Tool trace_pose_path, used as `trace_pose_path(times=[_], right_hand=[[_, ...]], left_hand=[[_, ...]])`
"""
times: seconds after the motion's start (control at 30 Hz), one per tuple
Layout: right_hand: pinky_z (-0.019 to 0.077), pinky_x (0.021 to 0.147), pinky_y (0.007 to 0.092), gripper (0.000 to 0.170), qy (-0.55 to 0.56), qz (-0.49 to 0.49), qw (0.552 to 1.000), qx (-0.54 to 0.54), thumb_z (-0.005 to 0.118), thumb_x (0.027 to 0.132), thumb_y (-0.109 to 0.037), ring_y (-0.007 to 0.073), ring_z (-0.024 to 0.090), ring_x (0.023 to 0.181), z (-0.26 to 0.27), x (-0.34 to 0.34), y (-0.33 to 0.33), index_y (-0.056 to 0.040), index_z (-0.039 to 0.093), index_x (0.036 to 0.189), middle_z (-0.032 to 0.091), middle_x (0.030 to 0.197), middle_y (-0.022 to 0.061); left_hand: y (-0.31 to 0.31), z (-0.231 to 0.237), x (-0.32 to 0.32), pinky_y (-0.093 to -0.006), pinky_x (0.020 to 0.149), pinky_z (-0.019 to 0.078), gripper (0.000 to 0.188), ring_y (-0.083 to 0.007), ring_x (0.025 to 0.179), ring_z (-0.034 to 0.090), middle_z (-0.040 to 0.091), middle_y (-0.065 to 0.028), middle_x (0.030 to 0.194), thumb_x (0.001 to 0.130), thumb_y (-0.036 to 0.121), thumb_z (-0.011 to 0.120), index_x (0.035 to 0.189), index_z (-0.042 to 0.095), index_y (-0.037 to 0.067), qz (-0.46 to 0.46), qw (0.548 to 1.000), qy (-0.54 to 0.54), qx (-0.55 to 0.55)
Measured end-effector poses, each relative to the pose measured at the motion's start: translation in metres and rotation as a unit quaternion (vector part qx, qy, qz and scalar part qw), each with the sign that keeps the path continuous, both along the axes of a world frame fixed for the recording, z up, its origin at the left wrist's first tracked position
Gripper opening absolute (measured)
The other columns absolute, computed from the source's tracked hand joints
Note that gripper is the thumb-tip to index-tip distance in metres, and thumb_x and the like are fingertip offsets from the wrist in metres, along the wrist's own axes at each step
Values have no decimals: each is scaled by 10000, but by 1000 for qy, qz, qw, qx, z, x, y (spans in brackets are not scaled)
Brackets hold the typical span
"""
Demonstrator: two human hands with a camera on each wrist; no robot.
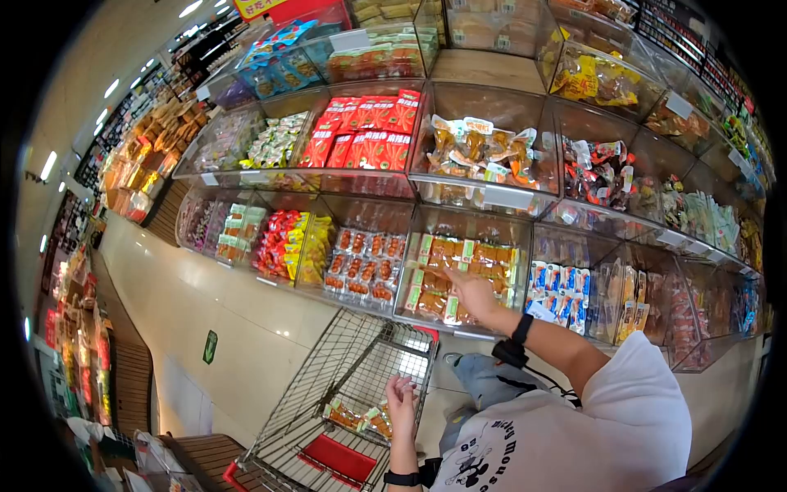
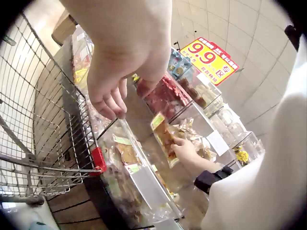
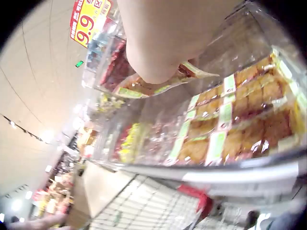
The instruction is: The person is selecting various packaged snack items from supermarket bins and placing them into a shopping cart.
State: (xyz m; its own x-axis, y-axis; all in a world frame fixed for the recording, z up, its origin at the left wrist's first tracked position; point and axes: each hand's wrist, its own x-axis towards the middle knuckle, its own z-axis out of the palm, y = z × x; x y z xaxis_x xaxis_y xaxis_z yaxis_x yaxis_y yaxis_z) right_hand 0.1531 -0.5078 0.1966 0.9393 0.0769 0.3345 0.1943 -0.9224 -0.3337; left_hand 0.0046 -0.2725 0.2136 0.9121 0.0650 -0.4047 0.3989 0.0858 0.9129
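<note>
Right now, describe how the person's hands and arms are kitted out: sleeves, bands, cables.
The left hand and right hand are both gloveless. Each wrist wears a black band with a dark, chunky device. A short white sleeve covers the upper right arm; dark cables show near the right wrist. The left sleeve cannot be made out.

place: shop | clear bins (image 1: 488,97) of packaged snacks (image 1: 443,248) | wire shopping cart (image 1: 305,366) | 9.9 price sign (image 2: 209,61)

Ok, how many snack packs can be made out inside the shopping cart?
2, in the head view: a left pack and, just right of it, a right pack, beside the left hand. More may be hidden.
</note>
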Motion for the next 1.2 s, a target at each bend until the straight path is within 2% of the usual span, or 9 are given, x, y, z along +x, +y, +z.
trace_pose_path(times=[0.1, 0.3, 0.4, 0.6, 0.8, 0.87, 0.9, 0.97, 1.2], right_hand=[[459, 628, 312, 523, 9, 31, 990, -139, 532, 605, -83, 262, 510, 808, -19, 40, -21, -62, 409, 1113, 489, 999, 126], [399, 759, 416, 547, 177, 97, 971, -130, 536, 679, -159, 314, 373, 1010, -104, 64, -30, -101, 327, 1182, 319, 1174, 171], [359, 760, 511, 618, 217, 78, 961, -152, 525, 666, -93, 334, 354, 1022, -99, 64, -31, -134, 269, 1227, 219, 1239, 185], [327, 813, 451, 567, 263, 42, 954, -140, 534, 685, -157, 318, 324, 1048, -74, 65, -14, -86, 303, 1199, 255, 1222, 182], [346, 753, 385, 394, 9, 210, 977, -17, 476, 673, -58, 309, 421, 909, 12, 58, 62, -42, 443, 1065, 366, 1118, 173], [365, 719, 382, 365, 52, 332, 941, 28, 485, 669, -58, 286, 448, 859, 19, 41, 108, -42, 466, 1033, 429, 1048, 147], [375, 702, 381, 351, 70, 387, 918, 50, 490, 667, -58, 275, 462, 834, 16, 32, 131, -43, 477, 1017, 461, 1013, 134], [393, 671, 382, 278, 179, 415, 886, 106, 505, 677, -80, 265, 482, 809, -29, 3, 187, -60, 501, 954, 512, 917, 98], [402, 599, 345, 368, 699, 259, 665, -40, 459, 757, -201, 247, 509, 761, -247, -87, 325, -32, 396, 1078, 502, 921, 153]], left_hand=[[-2, -8, 23, -257, 665, 405, 361, -167, 837, 486, 461, -119, 1030, 793, 118, 432, 1128, 316, 54, -4, 1000, 21, 3], [17, -32, 51, -262, 661, 405, 320, -148, 823, 485, 493, -81, 991, 803, 107, 413, 1112, 354, 50, 40, 996, 84, -3], [34, -50, 49, -266, 648, 406, 281, -145, 798, 490, 501, -69, 963, 805, 126, 416, 1075, 386, 50, 112, 985, 129, -29], [92, -104, 4, -270, 556, 428, 254, -150, 720, 516, 511, -75, 916, 786, 169, 447, 1020, 410, 77, 200, 956, 214, 5], [168, -203, -93, -240, 460, 395, 193, -145, 613, 496, 520, -68, 780, 772, 201, 475, 891, 401, 68, 350, 876, 326, -54], [188, -244, -122, -211, 359, 316, 173, -119, 418, 412, 458, -44, 581, 724, 54, 453, 886, 399, 34, 373, 873, 310, -63], [197, -259, -133, -337, 591, 420, 334, -219, 811, 488, 485, -90, 898, 782, 279, 451, 1023, 369, 63, 275, 884, 377, 6], [207, -300, -148, -285, 417, 391, 310, -171, 594, 483, 490, -83, 805, 773, 222, 463, 1017, 373, 54, 309, 882, 357, 13], [207, -375, -145, -270, 544, 419, 319, -176, 641, 508, 536, -104, 844, 729, 132, 506, 1015, 436, 8, 238, 907, 346, 43]])
